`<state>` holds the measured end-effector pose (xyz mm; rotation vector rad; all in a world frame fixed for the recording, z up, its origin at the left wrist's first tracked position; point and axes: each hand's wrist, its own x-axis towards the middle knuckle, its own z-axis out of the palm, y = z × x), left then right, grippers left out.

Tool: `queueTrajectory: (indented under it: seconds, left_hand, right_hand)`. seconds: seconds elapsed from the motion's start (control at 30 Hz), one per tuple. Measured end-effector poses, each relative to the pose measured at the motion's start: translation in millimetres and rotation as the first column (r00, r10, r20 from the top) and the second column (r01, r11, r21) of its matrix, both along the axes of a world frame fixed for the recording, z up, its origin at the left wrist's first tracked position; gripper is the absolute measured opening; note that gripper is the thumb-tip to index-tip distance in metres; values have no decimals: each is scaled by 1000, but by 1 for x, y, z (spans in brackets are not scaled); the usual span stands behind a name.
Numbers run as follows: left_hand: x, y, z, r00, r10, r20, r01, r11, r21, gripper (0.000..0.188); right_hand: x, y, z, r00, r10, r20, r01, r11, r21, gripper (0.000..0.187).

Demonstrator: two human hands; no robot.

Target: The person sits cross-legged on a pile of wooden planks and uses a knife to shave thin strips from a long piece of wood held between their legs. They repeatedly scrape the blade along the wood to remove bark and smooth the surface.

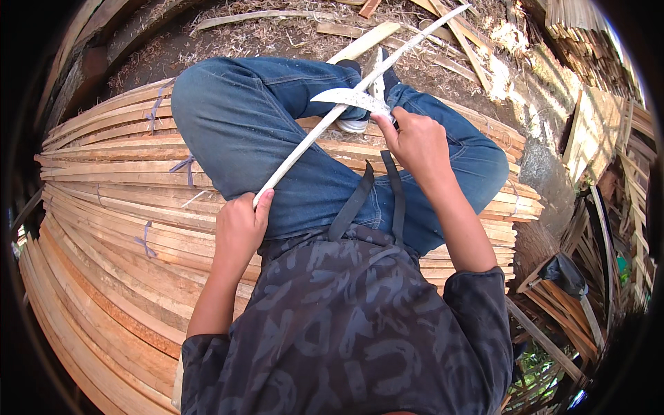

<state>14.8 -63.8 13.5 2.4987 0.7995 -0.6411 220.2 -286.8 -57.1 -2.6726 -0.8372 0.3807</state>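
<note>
My left hand (238, 225) is closed round the near end of a long, thin, pale wooden stick (304, 146). The stick slants up to the right, over my crossed legs and past my feet. In my right hand (420, 142) is a knife with a broad, curved, whitish blade (349, 97); the fingers hide its handle. The blade lies across the stick a little beyond its middle, its tip toward the left. Whether it cuts into the wood I cannot tell. Beside it, a short pale piece of wood (377, 81) stands near my shoes.
I sit on stacked bundles of sawn wooden strips (131, 207), tied with purplish cords (184, 166). Shavings and loose slats (443, 66) cover the ground ahead. On the right are a grey stone-like block (546, 166), leaning boards (588, 138) and a dark plastic bag (562, 275).
</note>
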Motion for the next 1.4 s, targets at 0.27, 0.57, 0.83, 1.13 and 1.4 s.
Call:
queueTrajectory:
  seconds: [0.27,0.57,0.83,1.13,1.4]
  left_hand:
    - [19,-2,7,994,-29,-108,30,1000,9,60]
    - [13,1,0,994,-53,-94,53,999,-6,61]
    - [13,-2,-3,993,-75,-91,78,996,33,60]
    - [-6,-7,1,994,111,20,-111,994,0,48]
    - [-27,-2,10,980,179,82,-171,981,-95,40]
  right_hand:
    - [36,-19,-28,969,-246,24,247,965,-87,55]
    - [91,-101,-47,896,-399,197,442,846,-298,63]
    - [-4,-29,-4,955,-261,-141,260,965,-22,52]
    - [-17,-15,8,967,-208,-144,221,972,84,51]
    - [-39,-17,14,988,-121,-98,130,987,94,49]
